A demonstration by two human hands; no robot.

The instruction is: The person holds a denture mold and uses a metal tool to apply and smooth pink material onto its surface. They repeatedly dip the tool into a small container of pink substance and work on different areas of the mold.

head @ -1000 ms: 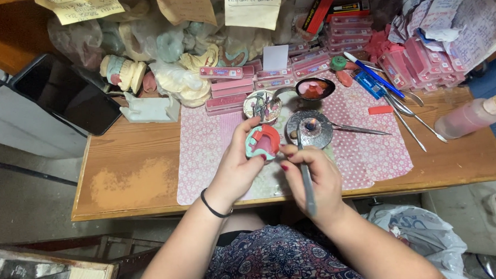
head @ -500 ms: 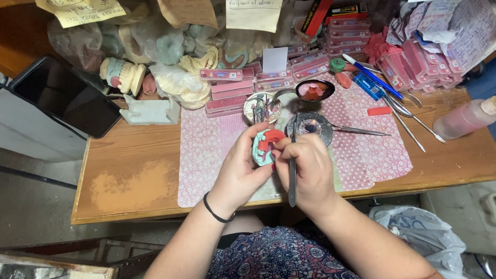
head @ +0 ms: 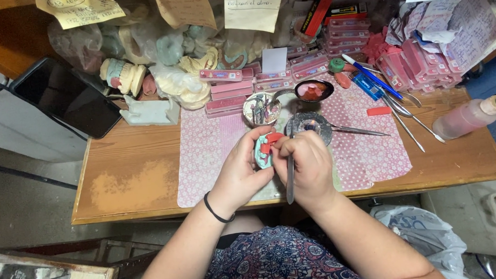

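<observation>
Two hands: both meet over the pink dotted mat point(head: 215, 157), close to the near edge of the wooden table point(head: 127, 178).
Left hand point(head: 238, 176): curled around a small teal dental mould point(head: 261, 152) with red wax on it — fingers underneath, thumb on the near side; a black band sits on the wrist.
Right hand point(head: 310, 167): closed on a thin metal tool point(head: 290, 179), whose handle points down toward the person; the working tip is hidden behind the fingers, right at the mould.
Mould: held just above the mat, between the two hands, touching both.
Just beyond the hands: a round metal dish point(head: 310, 123) with a long metal tool point(head: 359, 131) lying out to its right, and a small round tin point(head: 261, 108) to its left.
Farther back: a dark bowl point(head: 313, 90) holding pink wax, then stacks of pink flat boxes point(head: 223, 90).
Right side: a blue pen point(head: 372, 78), more metal tools point(head: 412, 124) and a bottle of pink liquid point(head: 467, 117) lying near the table edge.
Left side: a dark tablet point(head: 68, 97) — leaning off the table corner.
Far edge: bagged plaster casts point(head: 173, 81) and paper notes point(head: 253, 8) above them.
</observation>
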